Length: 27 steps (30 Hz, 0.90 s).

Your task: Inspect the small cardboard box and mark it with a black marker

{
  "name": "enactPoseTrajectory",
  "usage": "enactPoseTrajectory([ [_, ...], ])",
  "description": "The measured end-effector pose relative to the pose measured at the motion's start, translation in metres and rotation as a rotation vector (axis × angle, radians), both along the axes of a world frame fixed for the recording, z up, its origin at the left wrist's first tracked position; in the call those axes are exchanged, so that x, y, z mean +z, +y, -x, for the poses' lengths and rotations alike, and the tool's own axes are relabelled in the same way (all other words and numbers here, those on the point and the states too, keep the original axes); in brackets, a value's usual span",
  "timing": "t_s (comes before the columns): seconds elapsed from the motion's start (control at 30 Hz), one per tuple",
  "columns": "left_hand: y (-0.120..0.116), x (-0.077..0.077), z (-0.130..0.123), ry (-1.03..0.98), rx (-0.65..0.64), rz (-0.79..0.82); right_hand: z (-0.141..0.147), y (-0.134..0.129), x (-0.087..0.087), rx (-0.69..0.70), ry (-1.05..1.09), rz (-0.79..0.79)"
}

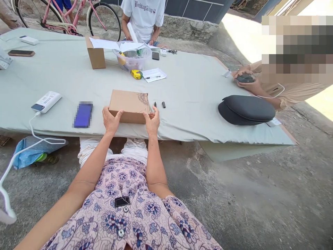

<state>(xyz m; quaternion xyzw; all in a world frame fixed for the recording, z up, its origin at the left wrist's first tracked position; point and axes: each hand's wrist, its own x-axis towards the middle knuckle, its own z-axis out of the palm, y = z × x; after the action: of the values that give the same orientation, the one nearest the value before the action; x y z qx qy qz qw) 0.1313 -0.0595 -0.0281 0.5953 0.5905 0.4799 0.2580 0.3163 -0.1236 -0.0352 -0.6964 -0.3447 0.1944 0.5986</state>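
Observation:
A brown cardboard box point(127, 102) lies on the cloth-covered table near its front edge, with black scribbled lines at its right end. My left hand point(111, 120) grips the box's left end, thumb on the near side. At the right end, my right hand point(152, 120) holds the box, its thumb against the near face. A black pen point(155, 104) shows just beyond my right fingertips; whether they touch it is unclear. Beside it lies a small black cap point(163, 104).
Left of the box are a blue phone point(83, 115) and a white power bank point(47, 102) with a cable. Beyond stand a plastic basket point(134, 62), yellow tape measure point(136, 74) and upright carton point(96, 57). A black case point(246, 109) is at right, near a person's hands.

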Motion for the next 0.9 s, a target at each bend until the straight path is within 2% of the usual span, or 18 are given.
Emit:
enactPoseTrajectory([
  [0.17, 0.012, -0.019, 0.019, -0.186, -0.126, -0.078, -0.011, 0.004, -0.02, 0.034, 0.112, -0.131],
  [0.23, 0.015, -0.025, 0.025, -0.235, -0.154, -0.06, -0.011, 0.005, -0.027, 0.046, 0.149, -0.188],
  [0.33, 0.015, -0.029, 0.031, -0.205, -0.136, 0.012, -0.011, 0.004, -0.035, 0.073, 0.169, -0.213],
  [0.47, 0.013, -0.029, 0.036, -0.128, -0.121, 0.059, -0.013, -0.003, -0.038, 0.07, 0.067, -0.106],
  [0.67, 0.009, -0.031, 0.038, 0.004, -0.077, 0.1, -0.014, -0.009, -0.042, 0.075, -0.164, 0.17],
  [0.8, 0.006, -0.03, 0.037, 0.045, -0.063, 0.088, -0.012, -0.01, -0.045, 0.053, -0.164, 0.176],
  [0.9, 0.003, -0.023, 0.036, 0.052, -0.048, 0.042, -0.012, -0.012, -0.04, 0.045, -0.148, 0.143],
])
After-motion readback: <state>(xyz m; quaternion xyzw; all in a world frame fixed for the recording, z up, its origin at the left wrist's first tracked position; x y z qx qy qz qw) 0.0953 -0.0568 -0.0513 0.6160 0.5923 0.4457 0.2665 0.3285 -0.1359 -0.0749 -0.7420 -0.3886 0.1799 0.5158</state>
